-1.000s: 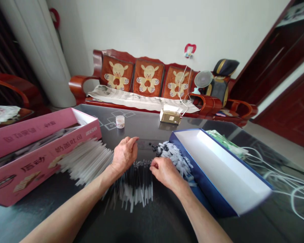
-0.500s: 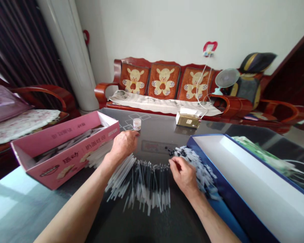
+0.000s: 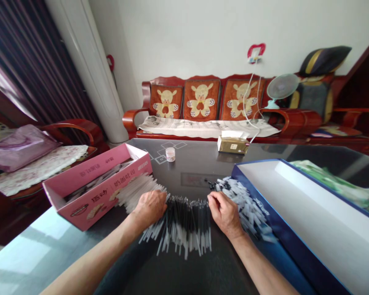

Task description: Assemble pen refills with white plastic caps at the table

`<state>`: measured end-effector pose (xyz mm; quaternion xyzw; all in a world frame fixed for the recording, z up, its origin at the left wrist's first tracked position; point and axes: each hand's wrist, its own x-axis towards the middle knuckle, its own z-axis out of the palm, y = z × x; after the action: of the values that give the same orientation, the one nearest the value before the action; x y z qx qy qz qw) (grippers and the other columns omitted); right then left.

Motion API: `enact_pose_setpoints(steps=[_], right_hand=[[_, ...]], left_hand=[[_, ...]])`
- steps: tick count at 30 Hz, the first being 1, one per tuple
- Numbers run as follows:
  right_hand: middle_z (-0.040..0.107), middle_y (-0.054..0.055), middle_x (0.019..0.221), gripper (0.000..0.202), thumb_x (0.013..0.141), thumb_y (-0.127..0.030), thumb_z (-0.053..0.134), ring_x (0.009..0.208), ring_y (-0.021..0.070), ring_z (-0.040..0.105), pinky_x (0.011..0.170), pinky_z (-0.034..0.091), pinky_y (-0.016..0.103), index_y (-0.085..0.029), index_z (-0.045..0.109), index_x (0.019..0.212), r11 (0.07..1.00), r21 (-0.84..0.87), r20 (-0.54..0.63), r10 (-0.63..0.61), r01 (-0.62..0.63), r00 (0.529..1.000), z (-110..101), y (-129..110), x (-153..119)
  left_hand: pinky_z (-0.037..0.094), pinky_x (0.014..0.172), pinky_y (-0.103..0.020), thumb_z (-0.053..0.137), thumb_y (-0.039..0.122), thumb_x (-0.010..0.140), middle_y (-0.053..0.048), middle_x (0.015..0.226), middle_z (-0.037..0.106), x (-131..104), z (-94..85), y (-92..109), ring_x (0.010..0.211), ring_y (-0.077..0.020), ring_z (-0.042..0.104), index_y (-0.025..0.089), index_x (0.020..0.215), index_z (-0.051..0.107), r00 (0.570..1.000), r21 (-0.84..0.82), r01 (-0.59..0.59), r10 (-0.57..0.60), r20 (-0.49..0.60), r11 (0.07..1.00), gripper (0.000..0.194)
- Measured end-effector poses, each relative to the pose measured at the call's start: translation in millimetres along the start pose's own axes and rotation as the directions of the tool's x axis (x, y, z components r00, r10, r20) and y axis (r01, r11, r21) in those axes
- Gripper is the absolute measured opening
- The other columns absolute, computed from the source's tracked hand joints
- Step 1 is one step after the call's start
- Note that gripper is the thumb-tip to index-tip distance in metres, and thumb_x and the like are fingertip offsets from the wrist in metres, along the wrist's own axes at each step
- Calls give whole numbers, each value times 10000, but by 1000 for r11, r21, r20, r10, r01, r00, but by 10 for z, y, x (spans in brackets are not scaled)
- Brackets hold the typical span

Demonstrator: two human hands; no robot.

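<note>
A row of pen refills (image 3: 187,229), clear tubes with dark ink and small tips, lies fanned on the dark table. My left hand (image 3: 151,207) rests at the left end of that row with curled fingers; what they hold, if anything, is hidden. Beside it lies a stack of pale translucent tubes (image 3: 135,190). Near the right end of the refills, my right hand (image 3: 225,211) has thumb and fingertips pinched together, and anything between them is too small to make out. Just beyond it is a heap of whitish small plastic pieces (image 3: 249,205), with some black bits (image 3: 211,185) at its far edge.
A pink box (image 3: 107,184) holding greyish strips stands at left. The long blue box (image 3: 276,205) with white inside is at right, a green and white plastic bag (image 3: 329,180) behind it. Farther back are a small jar (image 3: 170,155) and a tissue pack (image 3: 233,145).
My left hand has come down toward me, from near the small jar to the left end of the refills. My right hand stays pinched by the heap. The view has shifted slightly.
</note>
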<state>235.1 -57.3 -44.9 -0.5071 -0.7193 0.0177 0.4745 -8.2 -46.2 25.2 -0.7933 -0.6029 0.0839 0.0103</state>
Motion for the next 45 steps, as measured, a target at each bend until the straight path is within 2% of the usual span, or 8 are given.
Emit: enact_pose_setpoints(steps=[9, 16, 26, 32, 36, 39, 42, 45], right_hand=[[619, 50, 836, 177, 901, -231, 430, 765, 146, 586, 746, 438, 247, -190, 603, 904, 1000, 18, 114, 5, -7, 994, -50, -119, 35], [602, 41, 804, 176, 840, -310, 527, 718, 148, 587, 659, 422, 240, -201, 606, 725, 961, -278, 387, 126, -15, 914, 17, -532, 4], [661, 83, 826, 236, 826, -363, 523, 731, 190, 644, 638, 445, 278, -188, 642, 722, 901, -430, 427, 254, -52, 868, 129, -587, -9], [694, 99, 783, 206, 790, -289, 528, 710, 194, 657, 609, 439, 267, -187, 662, 671, 890, -435, 428, 339, -138, 838, 149, -619, 47], [693, 59, 658, 198, 751, -267, 545, 665, 182, 652, 606, 427, 254, -207, 638, 586, 913, -277, 384, 392, -300, 836, 90, -599, 135], [673, 28, 606, 215, 764, -316, 531, 600, 166, 634, 575, 428, 247, -202, 611, 600, 876, 22, 361, 442, -482, 821, 51, -526, 220], [671, 22, 654, 226, 771, -399, 532, 532, 137, 601, 472, 400, 223, -186, 591, 721, 663, 389, 404, 501, -639, 766, 57, -417, 272], [658, 0, 693, 275, 719, -403, 616, 518, 111, 565, 427, 366, 197, -192, 560, 885, 442, 650, 366, 530, -617, 765, 89, -298, 272]], left_hand=[[509, 742, -335, 395, 198, 848, -145, 938, 652, 2, 27, 70, 860, -248, 661, 124, 962, 603, 999, 52, 22, -23, 23, 998, 249], [510, 744, -351, 381, 230, 871, -152, 938, 659, -10, 35, 114, 874, -258, 659, 124, 991, 601, 998, 58, 61, -62, 18, 996, 272], [515, 717, -368, 360, 233, 865, -181, 870, 678, 44, 34, 144, 884, -289, 665, 116, 924, 656, 992, 22, 123, -123, 8, 992, 324], [504, 711, -326, 401, 231, 819, -171, 849, 689, 113, 10, 130, 860, -266, 670, 110, 893, 677, 989, -4, 149, -149, -7, 989, 311], [480, 682, -281, 466, 290, 760, -115, 754, 697, 204, -106, 20, 788, -233, 663, 149, 738, 686, 983, -129, 163, -173, -69, 978, 262], [441, 594, -225, 475, 332, 752, -41, 613, 653, 310, -165, -32, 638, -162, 621, 164, 657, 658, 987, -376, 101, -140, -78, 921, 266], [405, 522, -195, 467, 318, 754, 8, 570, 614, 448, -128, 44, 540, -112, 558, 146, 750, 657, 1000, -698, -18, -3, -29, 716, 257], [400, 542, -193, 495, 232, 708, 19, 658, 627, 568, -50, 195, 576, -99, 540, 129, 975, 654, 985, -791, -172, 98, -141, 587, 327]])
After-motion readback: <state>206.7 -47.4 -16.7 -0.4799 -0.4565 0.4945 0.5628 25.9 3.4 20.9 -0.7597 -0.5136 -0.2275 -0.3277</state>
